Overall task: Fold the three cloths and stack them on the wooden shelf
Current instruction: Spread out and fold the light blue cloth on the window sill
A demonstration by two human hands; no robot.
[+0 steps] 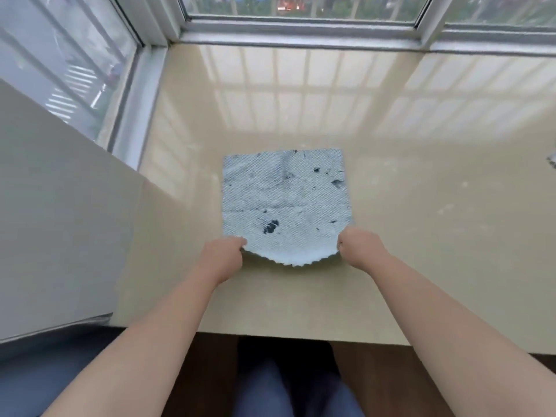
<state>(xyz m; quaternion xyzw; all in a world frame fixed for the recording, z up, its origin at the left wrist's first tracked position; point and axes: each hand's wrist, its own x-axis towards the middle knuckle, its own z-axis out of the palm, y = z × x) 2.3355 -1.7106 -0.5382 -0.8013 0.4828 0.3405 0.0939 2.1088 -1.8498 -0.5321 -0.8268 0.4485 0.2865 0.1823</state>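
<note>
Left hand (224, 254) and right hand (358, 246) each pinch a near corner of the stained blue cloth (285, 203), lifting its near edge, likely to fold it toward the window (301, 13).

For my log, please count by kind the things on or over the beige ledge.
Pale blue textured cloth with dark spots: 1
Bare hands pinching it, left hand and right hand: 2
Grey scrap at right edge, unclear: 1
Total: 4
</note>
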